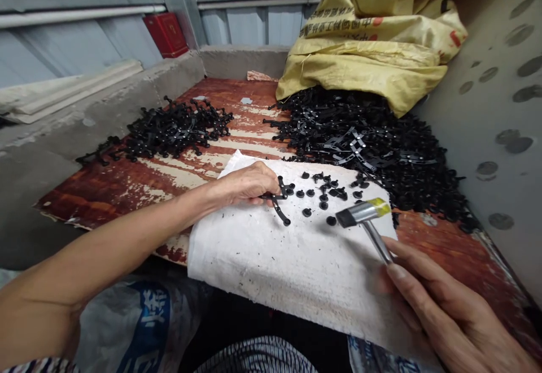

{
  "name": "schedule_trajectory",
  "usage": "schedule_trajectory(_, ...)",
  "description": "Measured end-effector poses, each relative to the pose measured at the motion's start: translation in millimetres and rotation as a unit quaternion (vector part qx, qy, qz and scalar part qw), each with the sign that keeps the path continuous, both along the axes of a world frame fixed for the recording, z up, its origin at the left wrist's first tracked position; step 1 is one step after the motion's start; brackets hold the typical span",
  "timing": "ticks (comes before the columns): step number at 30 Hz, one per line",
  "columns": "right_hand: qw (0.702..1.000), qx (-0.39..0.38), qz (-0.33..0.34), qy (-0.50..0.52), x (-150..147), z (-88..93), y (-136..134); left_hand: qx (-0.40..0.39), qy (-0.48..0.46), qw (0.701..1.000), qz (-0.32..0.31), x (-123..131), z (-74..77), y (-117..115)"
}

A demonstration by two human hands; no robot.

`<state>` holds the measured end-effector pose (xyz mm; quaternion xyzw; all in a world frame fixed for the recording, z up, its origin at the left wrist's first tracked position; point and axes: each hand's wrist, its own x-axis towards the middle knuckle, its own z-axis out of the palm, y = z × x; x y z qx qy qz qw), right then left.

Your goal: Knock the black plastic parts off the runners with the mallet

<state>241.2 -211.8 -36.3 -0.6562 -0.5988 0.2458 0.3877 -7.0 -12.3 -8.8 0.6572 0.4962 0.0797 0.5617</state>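
Note:
My left hand (248,184) rests on a folded white cloth (271,266), its fingers holding a black plastic runner piece (277,199). Several small black round-headed parts (324,195) lie scattered beside it on the cloth. My right hand (449,311) is at the near right, shut around the metal handle of a small hammer (364,213). The hammer has a silver head with a yellow-taped end, and it hangs just above the cloth. A large heap of black plastic parts (368,147) borders the cloth's far edge.
A smaller heap of black parts (173,127) lies on a peeling red-painted board (127,192). A yellow woven sack (372,40) slumps at the back. A concrete ledge (97,102) runs along the left, a stained grey panel (499,96) stands right, and a red box (165,34) sits behind.

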Motion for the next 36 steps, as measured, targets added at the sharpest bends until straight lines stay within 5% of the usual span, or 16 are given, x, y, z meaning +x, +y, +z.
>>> schedule_trajectory(7,0.955,0.151,0.113,-0.228,-23.7,16.1,56.9,0.002,-0.037,0.999,-0.001,-1.2,-7.7,1.1)
schedule_trajectory(15,0.885,0.13,0.147,-0.422,-34.3,17.7,83.9,-0.004,-0.025,0.999,0.02,3.6,4.3,-5.9)
schedule_trajectory(20,0.89,0.118,0.138,-0.418,-35.2,16.8,83.9,-0.045,-0.014,0.999,0.014,6.3,14.7,-9.6)
schedule_trajectory(36,0.919,0.112,0.159,-0.344,-32.5,17.4,85.9,-0.07,-0.074,0.994,0.04,2.9,-1.5,-6.5)
